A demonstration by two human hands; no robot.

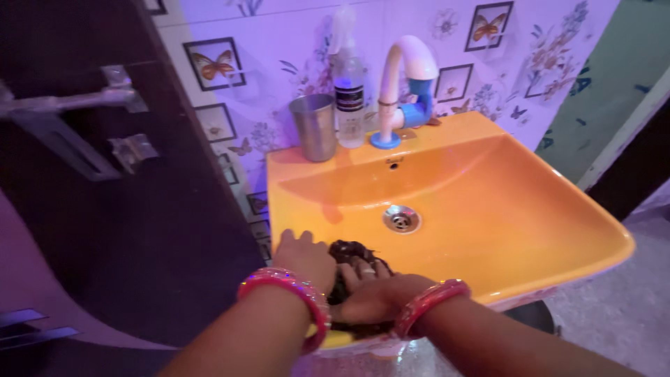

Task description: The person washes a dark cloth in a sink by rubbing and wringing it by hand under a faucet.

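Where the two forearms enter from the lower edge, pink bangles (pixel 293 290) are seen on each wrist, and both hands are laid on the near rim of an orange washbasin (pixel 558 209). A dark tangled scrubber (pixel 352 253) is pressed at the near edge of the basin, at about six o'clock from the drain (pixel 401 218). The left hand (pixel 305 260) is placed flat on the rim at nine o'clock from the scrubber, its fingers spread narrowly and resting against the bundle; whether anything is gripped by it cannot be told. The right hand (pixel 377 293) is laid over the scrubber, fingers curled down onto it, with a ring visible on one finger.

Farther off, at twelve o'clock from the drain, a small overflow hole is seen in the back wall of the bowl. On the rear ledge, a steel tumbler (pixel 315 127) is stood upright at eleven o'clock. Just beside it, a clear spray bottle (pixel 348 91) is stood, wrapped by a dark rectangular label with a blue band. At twelve o'clock a white curved tap (pixel 408 66) with a blue body is mounted on a blue base.

Behind these, wall tiles (pixel 216 64) printed with framed orange butterflies and pale flowers are seen. At nine o'clock a dark door (pixel 105 209) with a metal latch (pixel 63 112) is shown.
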